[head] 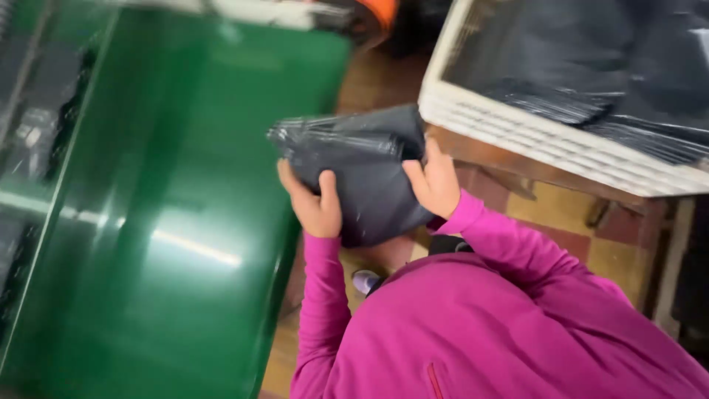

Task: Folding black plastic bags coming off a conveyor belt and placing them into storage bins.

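While both hands grip it at centre frame, the dark grey folded plastic mailer bundle [362, 174] hangs in mid-air, set down nowhere; left hand [316, 203] clamped on its lower edge, right hand [434, 181] closed on its right side. Glossy green flat table surface [162, 207], left half. White ribbed plastic crate [546, 140], upper right, holding more dark bags [591, 66]. No labels visible.

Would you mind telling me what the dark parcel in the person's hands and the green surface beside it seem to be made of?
The dark parcel looks like thin grey-black plastic film: it is glossy, crinkled and gathered into creases at its upper end. Both the left hand and the right hand grip it. The green surface seems to be smooth painted metal or hard plastic, judging by its sharp light reflections; which one cannot be told.
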